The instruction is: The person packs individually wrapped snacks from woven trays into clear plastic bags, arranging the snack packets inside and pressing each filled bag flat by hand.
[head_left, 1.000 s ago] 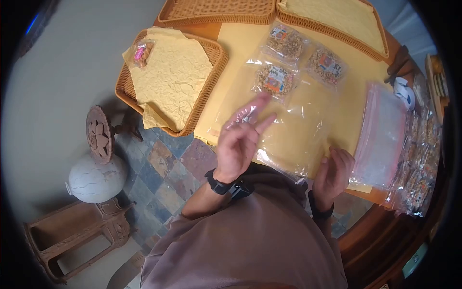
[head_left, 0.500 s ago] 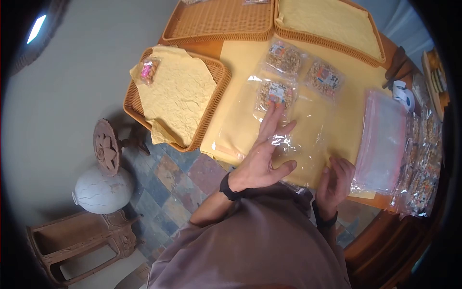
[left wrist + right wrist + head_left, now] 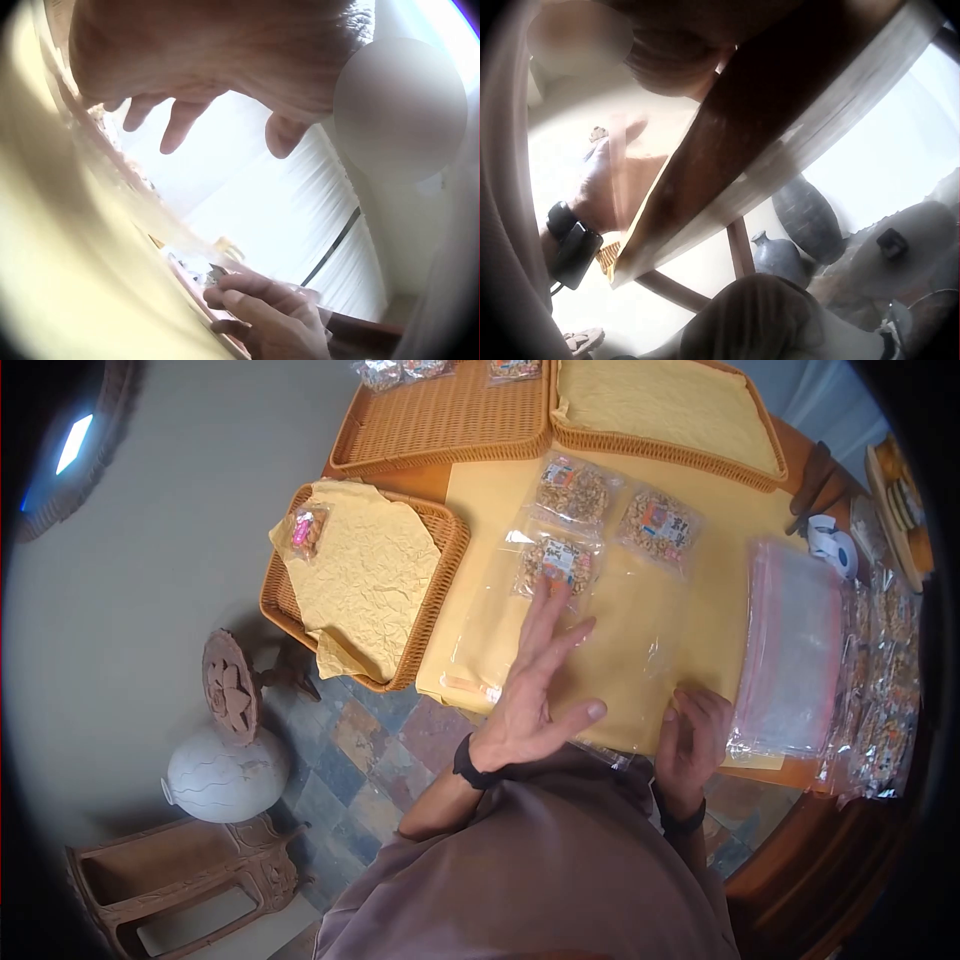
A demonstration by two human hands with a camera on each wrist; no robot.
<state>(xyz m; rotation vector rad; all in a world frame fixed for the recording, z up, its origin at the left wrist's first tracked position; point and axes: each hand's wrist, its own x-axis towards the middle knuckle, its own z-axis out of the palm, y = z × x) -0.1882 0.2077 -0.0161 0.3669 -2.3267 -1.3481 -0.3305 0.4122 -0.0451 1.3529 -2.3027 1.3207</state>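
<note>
In the head view, a large clear plastic bag (image 3: 625,645) lies flat over the yellow table covering. My left hand (image 3: 535,700) reaches across it, fingers straight and thumb spread. Its fingertips touch the near side of a packaged nut cluster (image 3: 555,565). Two more nut packs, one far left (image 3: 575,492) and one far right (image 3: 658,525), sit just beyond. At the bag's near right edge, my right hand (image 3: 695,735) has thumb and fingers drawn together, pinching the film. The left wrist view shows that right hand (image 3: 270,315) with film around it.
A paper-lined wicker tray (image 3: 440,580) with one small pink-labelled pack (image 3: 305,532) stands left. Two wicker trays, left (image 3: 440,455) and right (image 3: 670,455), line the back. At right lie stacked clear bags (image 3: 790,650), a white tape roll (image 3: 832,545) and several nut packs (image 3: 885,690).
My left hand has moved forward and flattened from a raised, turned pose, its fingertips now at the nearest nut pack. The right hand has stayed at the near edge. The head view has shifted slightly.
</note>
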